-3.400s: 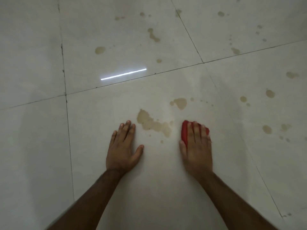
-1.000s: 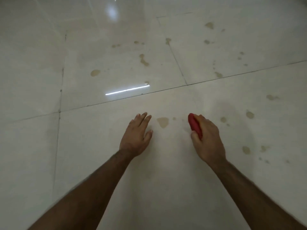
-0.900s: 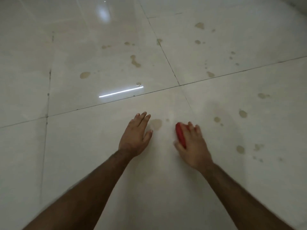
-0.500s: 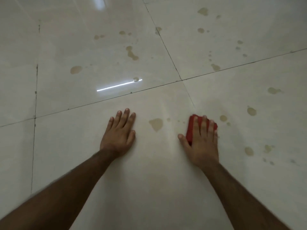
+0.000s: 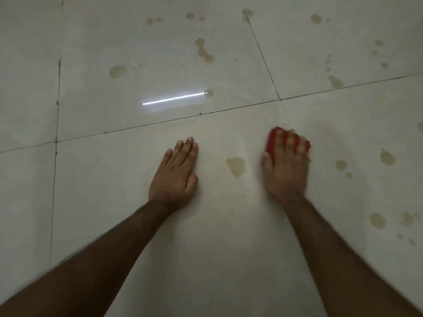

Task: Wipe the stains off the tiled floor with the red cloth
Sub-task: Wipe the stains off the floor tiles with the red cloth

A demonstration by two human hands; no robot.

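Now pressing: the right hand (image 5: pixel 285 165) holds the bunched red cloth (image 5: pixel 272 140) flat against the pale tiled floor (image 5: pixel 229 248).
Since seconds ago, the large brown smear is gone; one tan stain (image 5: pixel 235 165) remains between cloth and open, flat left hand (image 5: pixel 175 176), others farther off.

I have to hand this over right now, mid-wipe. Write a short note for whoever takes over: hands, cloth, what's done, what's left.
Left hand: flat on the tiled floor, fingers straight, bracing.
Right hand: pressing the red cloth to the floor, fingers straight over it; blurred.
Done: the tile near the wrists shows no stains.
Left: the brown stain between the hands, spots right of the cloth, more near the right forearm, and the far tiles' stains.
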